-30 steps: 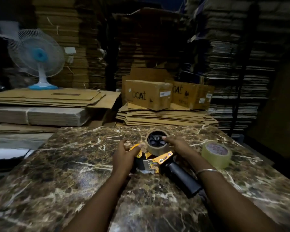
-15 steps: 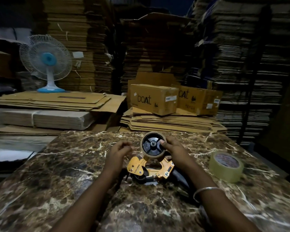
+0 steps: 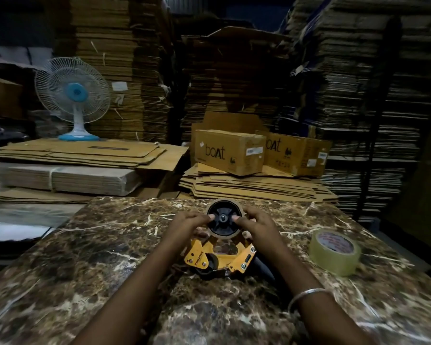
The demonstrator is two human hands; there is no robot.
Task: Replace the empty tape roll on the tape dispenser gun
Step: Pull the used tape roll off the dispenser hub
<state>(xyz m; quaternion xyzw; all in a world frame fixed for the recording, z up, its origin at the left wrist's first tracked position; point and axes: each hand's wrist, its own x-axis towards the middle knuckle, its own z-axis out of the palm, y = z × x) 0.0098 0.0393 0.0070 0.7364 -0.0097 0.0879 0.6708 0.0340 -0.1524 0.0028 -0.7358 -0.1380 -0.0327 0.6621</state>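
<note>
1. The tape dispenser gun [image 3: 218,257] is lying near the middle of the marble desk [image 3: 85,257]
2. The empty tape roll [image 3: 225,218] is sitting on the gun's hub
3. The left hand [image 3: 186,226] and right hand [image 3: 258,226] are pinching the empty roll from opposite sides, thumbs pressing the hub
4. The new tape roll [image 3: 335,252] is lying flat near the desk's right edge

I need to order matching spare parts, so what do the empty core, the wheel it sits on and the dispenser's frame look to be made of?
Empty core: brown, matte, thin-walled ring, most likely cardboard. Wheel: black, moulded spokes with a dull sheen, probably plastic. Dispenser frame: flat yellow plates held with silver screws, seemingly painted sheet metal, though the dim light leaves that open.
</note>
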